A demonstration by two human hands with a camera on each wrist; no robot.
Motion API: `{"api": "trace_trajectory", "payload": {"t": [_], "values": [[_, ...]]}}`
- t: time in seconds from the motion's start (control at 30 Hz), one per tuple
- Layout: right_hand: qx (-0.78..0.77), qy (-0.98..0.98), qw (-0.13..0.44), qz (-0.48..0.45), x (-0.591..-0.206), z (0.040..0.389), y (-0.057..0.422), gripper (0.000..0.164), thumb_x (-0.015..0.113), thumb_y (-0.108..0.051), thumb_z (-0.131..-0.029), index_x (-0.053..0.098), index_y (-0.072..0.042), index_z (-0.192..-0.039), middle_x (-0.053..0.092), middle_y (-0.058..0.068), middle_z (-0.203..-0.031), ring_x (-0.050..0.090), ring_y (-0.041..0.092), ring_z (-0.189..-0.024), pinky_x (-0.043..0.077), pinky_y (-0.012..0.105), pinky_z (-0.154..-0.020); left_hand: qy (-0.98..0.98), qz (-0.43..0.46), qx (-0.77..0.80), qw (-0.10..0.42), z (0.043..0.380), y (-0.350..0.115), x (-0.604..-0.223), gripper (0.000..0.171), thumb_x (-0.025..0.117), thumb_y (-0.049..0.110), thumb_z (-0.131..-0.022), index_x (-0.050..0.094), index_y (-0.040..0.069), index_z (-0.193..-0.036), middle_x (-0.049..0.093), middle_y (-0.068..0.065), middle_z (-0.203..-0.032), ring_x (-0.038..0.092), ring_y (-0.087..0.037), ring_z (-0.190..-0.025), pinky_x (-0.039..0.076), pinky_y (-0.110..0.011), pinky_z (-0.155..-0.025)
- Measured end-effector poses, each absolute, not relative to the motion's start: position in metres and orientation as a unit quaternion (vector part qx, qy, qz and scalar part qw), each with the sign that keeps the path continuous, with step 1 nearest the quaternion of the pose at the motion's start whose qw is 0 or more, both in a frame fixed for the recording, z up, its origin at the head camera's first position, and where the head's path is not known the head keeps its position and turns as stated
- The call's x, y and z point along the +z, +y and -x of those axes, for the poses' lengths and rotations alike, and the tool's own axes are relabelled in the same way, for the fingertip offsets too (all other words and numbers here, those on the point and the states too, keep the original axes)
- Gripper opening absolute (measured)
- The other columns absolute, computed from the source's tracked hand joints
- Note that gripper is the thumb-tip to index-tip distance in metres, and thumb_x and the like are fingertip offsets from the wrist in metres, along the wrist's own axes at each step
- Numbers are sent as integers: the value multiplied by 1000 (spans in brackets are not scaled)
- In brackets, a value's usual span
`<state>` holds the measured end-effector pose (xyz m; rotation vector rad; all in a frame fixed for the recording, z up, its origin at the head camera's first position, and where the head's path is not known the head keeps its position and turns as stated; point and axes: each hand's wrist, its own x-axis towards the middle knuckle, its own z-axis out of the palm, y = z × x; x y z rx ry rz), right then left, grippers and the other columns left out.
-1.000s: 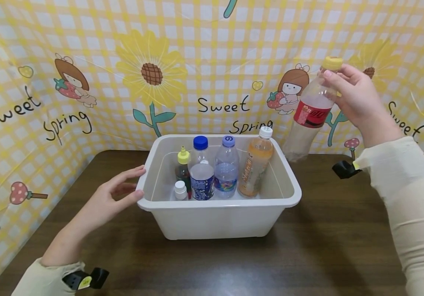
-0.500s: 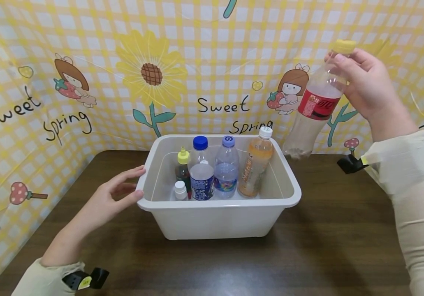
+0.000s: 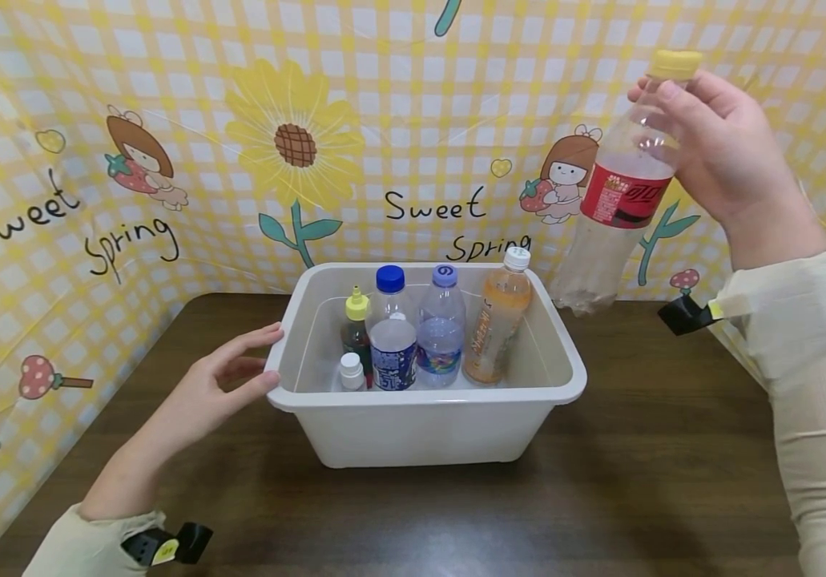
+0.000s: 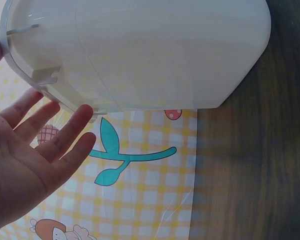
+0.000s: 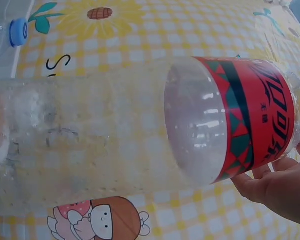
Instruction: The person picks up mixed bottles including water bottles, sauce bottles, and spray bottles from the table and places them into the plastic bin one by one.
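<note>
My right hand grips a clear plastic bottle by its neck, just below the yellow cap. The bottle has a red label and hangs tilted in the air, its base close to the right rear of the white plastic tub. Seen from the right wrist, the bottle looks see-through with small drops on its wall. At the tub's left rim, the fingertips of my left hand touch the edge, fingers relaxed and spread. In the left wrist view those fingers lie at the underside of the rim.
Inside the tub stand a blue-capped bottle, a lilac-capped bottle, a leaning orange bottle, a yellow-nozzled bottle and a small white bottle. A patterned cloth backs the dark wooden table.
My right hand has lifted the red-labelled bottle up and slightly to the right. The left hand and the tub have stayed where they were.
</note>
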<state>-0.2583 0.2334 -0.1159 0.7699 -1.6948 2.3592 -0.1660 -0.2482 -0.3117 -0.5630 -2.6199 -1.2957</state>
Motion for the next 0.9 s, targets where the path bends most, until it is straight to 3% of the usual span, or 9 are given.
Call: {"api": "trace_trajectory", "payload": {"t": [0.13,0.3,0.57,0.9], "values": [[780,-558,64,-275,-115,255,225,7,53,-2,-92,58,3,-94,60,10,-106,50,21,-108,49,28,-79,-878,187,-432,83,166,-249,-312,49,61,17,-91,46,19,-137,41,26,-140,55,11,-97,51,-21,-72],[762,-573,61,-296,-115,251,216,16,51,-2,-93,59,3,-106,61,10,-105,52,21,-104,49,27,-80,-879,190,-427,88,167,-250,-313,48,61,16,-91,47,19,-137,41,24,-142,55,12,-98,51,-20,-73],[738,-589,33,-327,-119,248,198,18,50,-2,-94,59,3,-109,61,10,-107,51,22,-104,48,27,-82,-877,195,-431,89,167,-250,-313,48,61,15,-90,47,18,-137,41,23,-142,55,11,-97,51,-20,-72],[689,-650,20,-320,-126,242,174,27,55,-7,-92,53,-1,-119,59,6,-113,45,20,-118,46,21,-89,-879,191,-429,85,166,-249,-312,48,61,17,-91,47,18,-137,41,20,-143,55,12,-98,51,-20,-73]]}}
